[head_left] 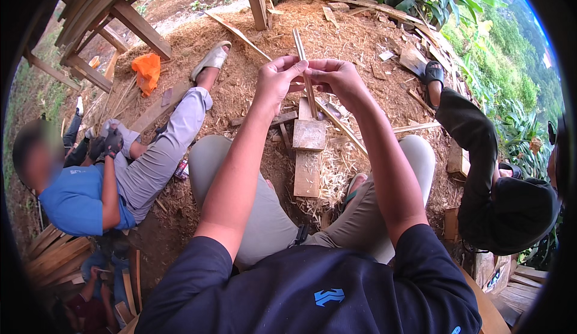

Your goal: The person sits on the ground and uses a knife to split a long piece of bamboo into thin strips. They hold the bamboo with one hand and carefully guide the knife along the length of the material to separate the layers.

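Note:
Both my arms reach forward, and the hands meet over the ground between my knees. My left hand (277,83) is closed, its thumb and fingers pinching a narrow wooden strip (298,44). From the other side my right hand (338,80) grips the same strip, fingertips touching the left ones. The strip stands steeply, its upper end above my hands and its lower end below them; I cannot tell if it is one piece or two side by side. Below it, a square wooden block (309,134) rests on a plank (307,176) on the ground.
Wood shavings (354,39) and offcuts cover the ground. A long thin stick (344,128) lies slantwise beyond the block. A person in a blue shirt (84,199) sits at left, another in dark clothes (511,214) at right. An orange bag (146,74) lies near stacked timber (99,9).

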Available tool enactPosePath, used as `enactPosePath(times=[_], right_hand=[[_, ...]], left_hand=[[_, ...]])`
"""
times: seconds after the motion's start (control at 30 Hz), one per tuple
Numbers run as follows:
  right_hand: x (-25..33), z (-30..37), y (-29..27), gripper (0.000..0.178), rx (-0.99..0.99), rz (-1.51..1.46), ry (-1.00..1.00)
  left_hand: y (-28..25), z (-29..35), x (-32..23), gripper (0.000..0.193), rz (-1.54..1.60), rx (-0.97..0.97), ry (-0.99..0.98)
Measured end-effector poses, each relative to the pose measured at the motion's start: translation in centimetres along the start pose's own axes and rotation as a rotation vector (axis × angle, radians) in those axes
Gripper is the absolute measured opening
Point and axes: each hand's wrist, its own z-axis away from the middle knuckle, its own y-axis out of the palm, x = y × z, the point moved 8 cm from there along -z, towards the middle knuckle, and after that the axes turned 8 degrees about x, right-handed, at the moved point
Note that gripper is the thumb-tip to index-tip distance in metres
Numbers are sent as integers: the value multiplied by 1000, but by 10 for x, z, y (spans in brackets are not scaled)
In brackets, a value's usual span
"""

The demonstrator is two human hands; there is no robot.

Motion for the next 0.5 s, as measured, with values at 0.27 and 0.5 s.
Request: enactPosePath(times=[0.27,0.5], right_hand=[[2,1,2,26,7,12,1],[3,-1,-1,27,-8,100,-38]], left_hand=[[-5,-3,4,30,-37,-14,17],[1,-2,6,24,33,-51,37]])
